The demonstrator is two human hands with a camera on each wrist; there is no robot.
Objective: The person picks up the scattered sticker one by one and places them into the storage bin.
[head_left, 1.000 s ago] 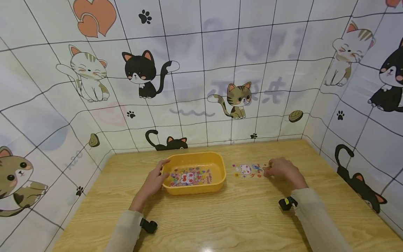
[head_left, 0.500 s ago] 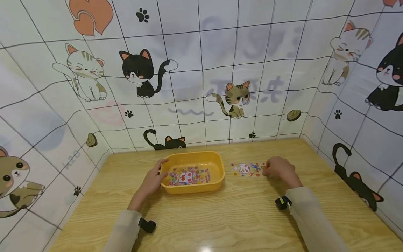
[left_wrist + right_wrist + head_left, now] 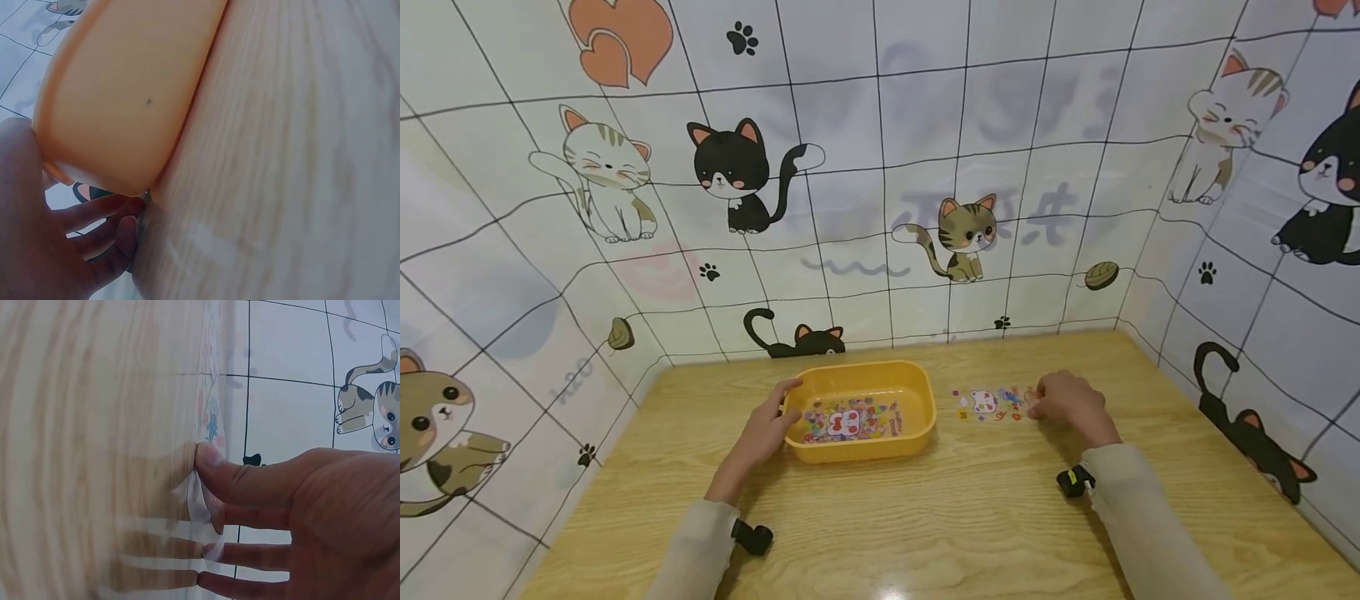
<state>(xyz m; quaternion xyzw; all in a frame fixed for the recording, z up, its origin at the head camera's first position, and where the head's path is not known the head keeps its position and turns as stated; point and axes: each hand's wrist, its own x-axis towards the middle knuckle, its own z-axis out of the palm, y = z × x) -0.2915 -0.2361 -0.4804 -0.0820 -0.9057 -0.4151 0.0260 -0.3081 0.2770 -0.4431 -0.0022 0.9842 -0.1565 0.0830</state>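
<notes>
A yellow plastic basin [image 3: 865, 452] sits on the wooden table. My left hand [image 3: 767, 425] holds its left end; in the left wrist view the thumb lies at the rim while the other fingers bend beside the base. Inside the basin lies a colourful printed clear sheet [image 3: 844, 422] with a white cartoon face in a red bow. To the right, a second clear plastic sheet [image 3: 983, 402] with small cartoon prints lies on the table. My right hand [image 3: 1070, 404] pinches its right end between thumb and forefinger. The right wrist view shows the clear film [image 3: 201, 497] bending at the fingertips.
Table [image 3: 880, 525] edges meet a cat-print tiled covering [image 3: 880, 192] at the back and both sides. Each wrist wears a small black camera, one on the left wrist [image 3: 752, 537] and one on the right wrist [image 3: 1075, 481].
The right hand has shifted very slightly at the sheet's right end. The left hand and the basin stay in place; the head view sways a little.
</notes>
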